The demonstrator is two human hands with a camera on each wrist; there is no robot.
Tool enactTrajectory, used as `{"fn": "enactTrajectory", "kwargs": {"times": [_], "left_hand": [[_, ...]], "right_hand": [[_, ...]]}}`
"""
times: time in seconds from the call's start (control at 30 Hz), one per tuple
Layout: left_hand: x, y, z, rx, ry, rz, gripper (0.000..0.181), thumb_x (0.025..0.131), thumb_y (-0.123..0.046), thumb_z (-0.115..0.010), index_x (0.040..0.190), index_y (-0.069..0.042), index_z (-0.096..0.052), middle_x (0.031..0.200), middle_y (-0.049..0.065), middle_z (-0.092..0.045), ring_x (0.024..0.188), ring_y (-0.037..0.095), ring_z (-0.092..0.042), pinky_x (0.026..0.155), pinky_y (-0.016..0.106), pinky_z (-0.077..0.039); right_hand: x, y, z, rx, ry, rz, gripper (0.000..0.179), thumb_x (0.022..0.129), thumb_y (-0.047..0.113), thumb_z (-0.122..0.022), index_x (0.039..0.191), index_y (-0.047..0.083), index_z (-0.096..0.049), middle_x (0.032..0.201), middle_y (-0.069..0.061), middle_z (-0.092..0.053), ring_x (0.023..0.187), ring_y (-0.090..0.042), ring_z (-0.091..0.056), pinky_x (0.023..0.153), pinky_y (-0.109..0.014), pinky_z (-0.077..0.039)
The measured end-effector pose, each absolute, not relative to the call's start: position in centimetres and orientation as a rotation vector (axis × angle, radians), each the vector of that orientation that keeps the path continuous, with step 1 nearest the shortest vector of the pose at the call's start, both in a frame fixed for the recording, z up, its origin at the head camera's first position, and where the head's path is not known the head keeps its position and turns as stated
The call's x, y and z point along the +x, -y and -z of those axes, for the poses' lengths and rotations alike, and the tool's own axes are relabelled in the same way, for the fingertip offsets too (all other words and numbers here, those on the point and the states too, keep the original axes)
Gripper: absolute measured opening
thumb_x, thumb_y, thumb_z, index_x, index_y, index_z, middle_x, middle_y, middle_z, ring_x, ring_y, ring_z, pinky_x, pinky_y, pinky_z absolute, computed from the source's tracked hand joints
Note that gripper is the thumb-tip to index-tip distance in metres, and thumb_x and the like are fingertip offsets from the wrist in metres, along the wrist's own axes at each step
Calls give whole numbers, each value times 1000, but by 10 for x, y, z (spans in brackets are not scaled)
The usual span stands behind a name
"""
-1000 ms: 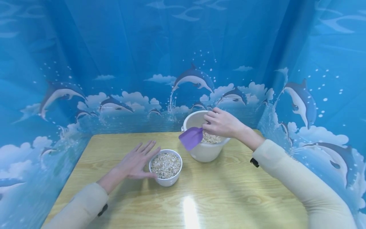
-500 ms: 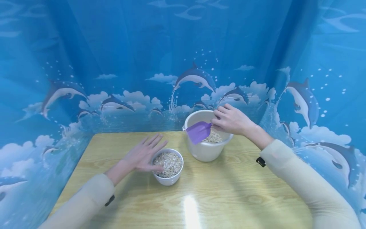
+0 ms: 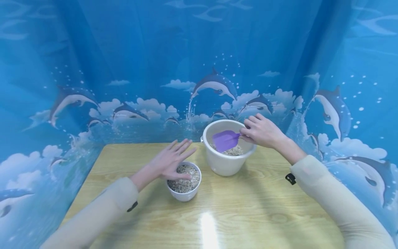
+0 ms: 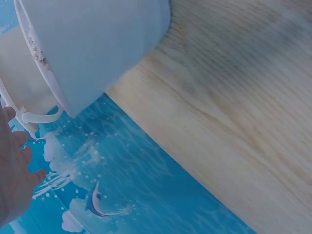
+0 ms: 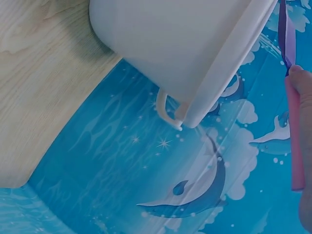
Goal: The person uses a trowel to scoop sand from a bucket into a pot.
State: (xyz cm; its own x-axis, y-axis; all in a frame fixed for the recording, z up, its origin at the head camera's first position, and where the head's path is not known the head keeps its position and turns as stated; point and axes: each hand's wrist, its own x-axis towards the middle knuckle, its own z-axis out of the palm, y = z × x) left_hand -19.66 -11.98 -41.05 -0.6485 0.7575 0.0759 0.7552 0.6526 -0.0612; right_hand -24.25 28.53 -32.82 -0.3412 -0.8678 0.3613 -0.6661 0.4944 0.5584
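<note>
My right hand (image 3: 261,132) grips a small shovel (image 3: 226,140) whose purple blade hangs over the mouth of a white bucket (image 3: 228,165). In the right wrist view the shovel's pink handle (image 5: 294,139) runs along my fingers. Pale grain-like bits (image 3: 235,150) lie inside the bucket. My left hand (image 3: 171,162) is spread with straight fingers above a white bowl (image 3: 185,196), its thumb over the bowl's opening; I cannot tell whether it touches the rim. Similar pale bits (image 3: 193,180) fill the bowl nearly to the brim.
Both containers stand on a light wooden table (image 3: 248,214), the bowl nearer and left of the bucket. A blue dolphin-print curtain (image 3: 174,52) hangs behind the table and at both sides. A white handle (image 4: 41,117) sits at the bucket's rim.
The shovel and my right hand have moved rightward, so the blade now lies over the bucket's opening. My left hand has shifted right, from beside the bowl to above it.
</note>
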Motion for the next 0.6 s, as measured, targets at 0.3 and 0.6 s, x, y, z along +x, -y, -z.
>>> {"fn": "enactTrajectory", "kwargs": {"times": [0.3,0.6], "left_hand": [[-206,101,403,-1302,2741,-39,109,91,-81,-55,171,-19,-14,178,15,-7,167,35,-11,136,58,-11],[-217,85,394,-1276,2779,-76,107,93,-83,-48,171,-21,-9,178,13,-1,168,33,-7,137,58,-8]], "right_hand": [[-246,-290,332,1207,2223,457,24,90,36,-83,94,15,-74,86,-6,-66,78,-25,-56,73,-40,-50],[-256,-291,340,1150,2398,536,24,96,38,-77,95,15,-74,87,-7,-66,79,-24,-53,75,-39,-44]]}}
